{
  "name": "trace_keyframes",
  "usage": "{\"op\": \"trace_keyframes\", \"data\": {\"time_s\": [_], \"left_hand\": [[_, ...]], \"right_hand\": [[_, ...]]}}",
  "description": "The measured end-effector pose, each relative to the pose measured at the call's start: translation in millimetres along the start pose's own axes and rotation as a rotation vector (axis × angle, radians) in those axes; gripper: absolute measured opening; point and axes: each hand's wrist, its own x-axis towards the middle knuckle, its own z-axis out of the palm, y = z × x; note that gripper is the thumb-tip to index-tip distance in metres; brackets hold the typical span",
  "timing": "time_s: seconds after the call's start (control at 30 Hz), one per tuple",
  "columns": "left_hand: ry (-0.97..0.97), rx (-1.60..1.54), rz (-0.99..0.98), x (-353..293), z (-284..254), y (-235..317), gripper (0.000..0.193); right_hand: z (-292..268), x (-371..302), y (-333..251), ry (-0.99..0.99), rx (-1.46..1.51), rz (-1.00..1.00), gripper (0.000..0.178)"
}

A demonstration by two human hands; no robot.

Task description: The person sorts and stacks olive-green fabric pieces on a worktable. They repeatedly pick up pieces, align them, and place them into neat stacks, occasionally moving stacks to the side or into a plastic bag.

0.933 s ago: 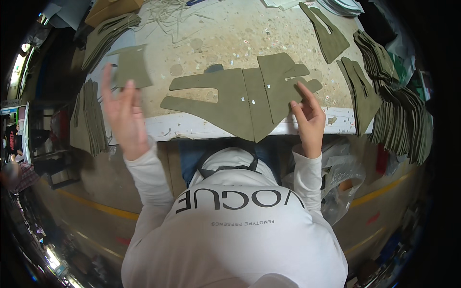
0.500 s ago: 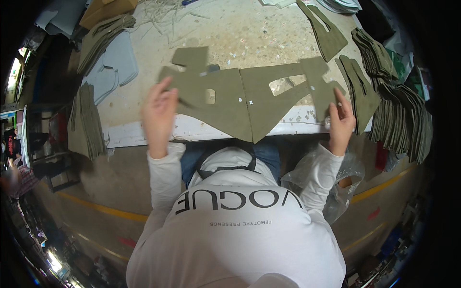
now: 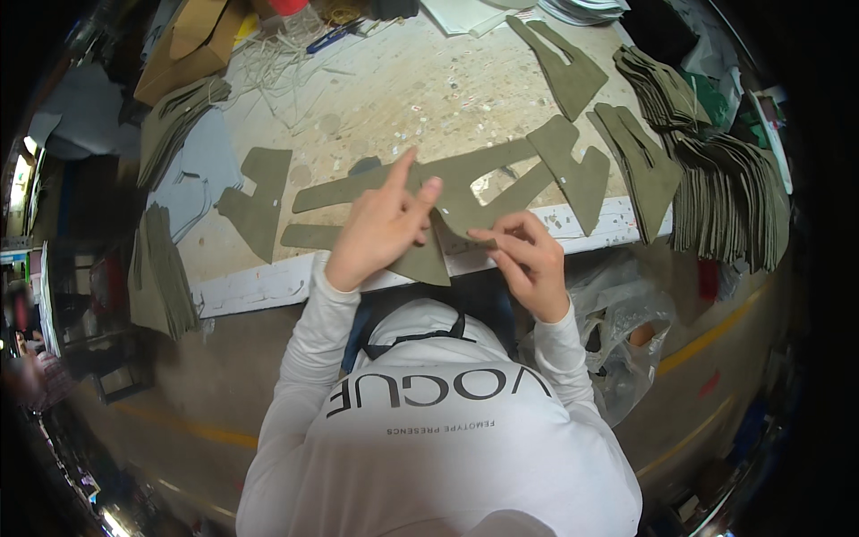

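Right hand (image 3: 534, 264): fingers pinched on the lifted near edge of the right green piece (image 3: 456, 192), mid-desk (image 3: 394, 112). Left hand (image 3: 380, 224): index and thumb spread, above the left green piece (image 3: 425, 264); can't tell if it's touching. Small green pieces far left (image 3: 264, 215) and right (image 3: 580, 183) of them.

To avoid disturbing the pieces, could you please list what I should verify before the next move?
1. Right hand at the lower edge of the right-hand panel: ok, touching.
2. Grip there secure: cannot tell.
3. Right-hand panel lying flat: not ok, its lower edge is raised.
4. Left hand pressing the left-hand panel: cannot tell; it covers part of it.
5. Small right piece clear of the right-hand panel: not ok, overlapping.
6. Blue tool clear of both hands: ok, well beyond them.
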Motion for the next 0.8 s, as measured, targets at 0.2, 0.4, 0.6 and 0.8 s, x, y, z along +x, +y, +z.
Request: {"op": "trace_keyframes", "data": {"time_s": [0.2, 0.4, 0.6, 0.8], "left_hand": [[0.189, 0.211, 0.469, 17.2, 8.8, -2.0, 0.045], [0.632, -0.007, 0.245, -5.6, -62.1, -53.4, 0.049], [0.648, -0.381, 0.173, -32.0, -64.9, -97.8, 0.053], [0.622, -0.281, 0.126, -42.8, -51.4, -97.6, 0.057]], "right_hand": [[5.1, -4.4, -6.3, 0.042, 0.09, -0.021, 0.031], [32.4, 16.4, -0.2, 0.076, 0.373, 0.17, 0.061], [78.7, 46.8, -0.2, -0.02, 0.582, 0.286, 0.075], [31.9, 47.2, 21.7, -0.223, 0.289, 0.142, 0.05]]}}
